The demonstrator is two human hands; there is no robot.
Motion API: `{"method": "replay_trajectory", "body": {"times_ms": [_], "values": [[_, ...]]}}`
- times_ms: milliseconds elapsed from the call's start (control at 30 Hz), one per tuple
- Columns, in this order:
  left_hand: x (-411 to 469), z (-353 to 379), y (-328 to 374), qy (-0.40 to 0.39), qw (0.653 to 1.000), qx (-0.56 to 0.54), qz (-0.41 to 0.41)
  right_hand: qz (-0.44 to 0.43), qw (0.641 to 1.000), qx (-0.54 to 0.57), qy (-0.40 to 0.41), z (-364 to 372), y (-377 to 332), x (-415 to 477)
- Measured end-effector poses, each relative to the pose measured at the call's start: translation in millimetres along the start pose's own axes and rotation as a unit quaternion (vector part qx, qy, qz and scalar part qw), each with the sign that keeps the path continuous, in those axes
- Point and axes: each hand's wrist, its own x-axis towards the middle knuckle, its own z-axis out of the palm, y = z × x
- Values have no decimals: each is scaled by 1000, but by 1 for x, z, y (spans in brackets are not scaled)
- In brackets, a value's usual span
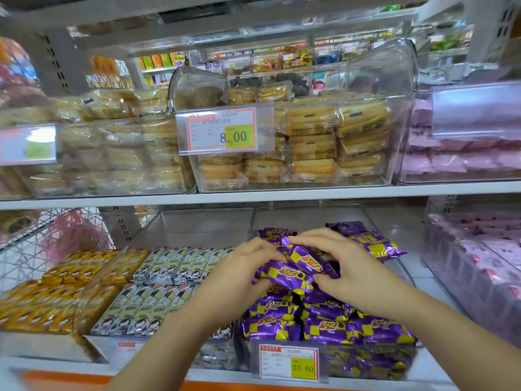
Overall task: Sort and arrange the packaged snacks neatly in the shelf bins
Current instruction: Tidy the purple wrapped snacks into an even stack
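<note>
Purple-and-yellow checkered snack packs (327, 325) fill a clear bin (392, 249) on the lower shelf. Above that pile, my left hand (239, 275) and my right hand (349, 266) both grip a small bunch of these purple packs (293, 270), fingers curled around them from each side. More purple packs (366, 241) lie loose at the back of the same bin. The neighbouring bin to the left holds rows of white-and-green packs (158, 292).
Yellow-orange packs (56, 289) fill the far-left bin. Pink packs (485, 263) sit in the right bin. The upper shelf (253, 197) carries clear bins of wrapped cakes (310, 142) with a price tag (222, 131). A price tag (290, 362) hangs on the purple bin's front.
</note>
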Motion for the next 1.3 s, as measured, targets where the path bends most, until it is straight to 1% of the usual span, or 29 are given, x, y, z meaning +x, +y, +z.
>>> {"method": "replay_trajectory", "body": {"times_ms": [67, 200, 267, 367, 500, 600, 700, 767, 833, 900, 967, 1000, 1067, 1133, 1200, 1300], "values": [[-1, 0, 5, 12, 1000, -1, -3, 5, 1000, 9, -3, 1, -3, -1], [-4, 4, 8, 61, 997, -52, -21, 26, 999, 43, -4, -3, -9, -2], [-4, 7, 9, 86, 994, -69, -17, 21, 1000, 8, -1, -4, -12, -3], [0, 9, 12, 114, 991, -74, -5, -18, 996, -85, 16, -3, -10, -1], [11, 14, 17, 130, 991, -26, 34, -24, 988, -135, 73, -6, -3, 2], [19, 15, 18, 113, 991, 29, 59, -24, 988, -115, 96, -6, -2, 1], [27, 14, 20, 73, 995, 37, 64, -32, 989, -107, 96, -2, -1, 1], [32, 15, 16, 71, 995, 37, 61, -33, 987, -125, 95, -6, 0, 1], [39, 17, 9, 70, 996, 40, 33, -14, 981, -174, 87, -16, 5, 0], [49, 20, 2, 70, 997, 38, -13, 12, 963, -257, 85, -27, 12, -4], [63, 25, -2, 61, 996, 44, -49, 63, 945, -309, 90, -33, 21, -11], [71, 28, -3, 55, 996, 42, -59, 83, 940, -318, 88, -34, 24, -14], [88, 38, -3, 46, 996, 31, -62, 93, 936, -329, 80, -36, 31, -19], [105, 51, -5, 30, 997, 32, -61, 106, 938, -328, 45, -36, 33, -23], [118, 63, -9, 0, 996, 49, -70, 99, 940, -325, 27, -37, 38, -27], [130, 77, -18, -29, 993, 43, -102, 93, 946, -308, 28, -39, 42, -28]]}}
